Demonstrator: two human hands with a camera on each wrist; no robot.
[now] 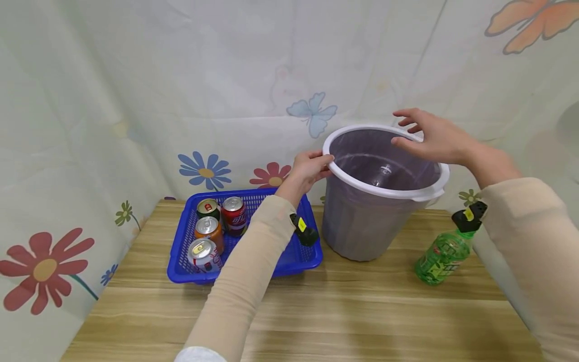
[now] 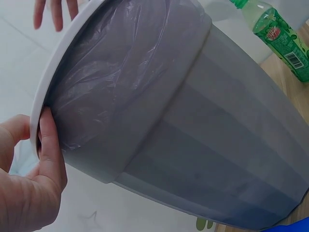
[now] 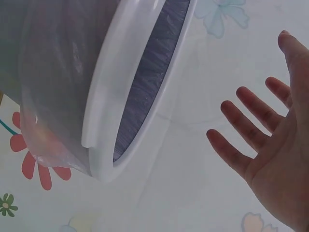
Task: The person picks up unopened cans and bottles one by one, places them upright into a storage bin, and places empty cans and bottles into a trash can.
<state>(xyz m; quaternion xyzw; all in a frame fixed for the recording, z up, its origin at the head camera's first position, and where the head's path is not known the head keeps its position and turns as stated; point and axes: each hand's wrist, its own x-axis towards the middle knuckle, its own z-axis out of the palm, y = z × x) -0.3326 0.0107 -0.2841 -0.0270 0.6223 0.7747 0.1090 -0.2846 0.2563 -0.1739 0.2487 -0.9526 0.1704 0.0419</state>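
Observation:
A grey trash can [image 1: 362,221] with a white rim ring [image 1: 398,192] stands on the table, lined with a thin translucent plastic bag [image 2: 116,72] whose edge hangs down outside below the rim. My left hand [image 1: 307,171] grips the ring at its left side, thumb on one face and fingers tucked under it, as the left wrist view shows. Over the can's right rear side, my right hand [image 1: 436,136] hovers with fingers spread and relaxed. In the right wrist view, that hand [image 3: 270,140] is apart from the rim and holds nothing.
Left of the can sits a blue plastic basket [image 1: 176,251] with several drink cans, among them an orange can [image 1: 210,234] and a dark red can [image 1: 234,216]. A green bottle [image 1: 443,256] stands at the right, below my right forearm. A patterned curtain [image 1: 226,100] hangs behind the wooden table [image 1: 316,311].

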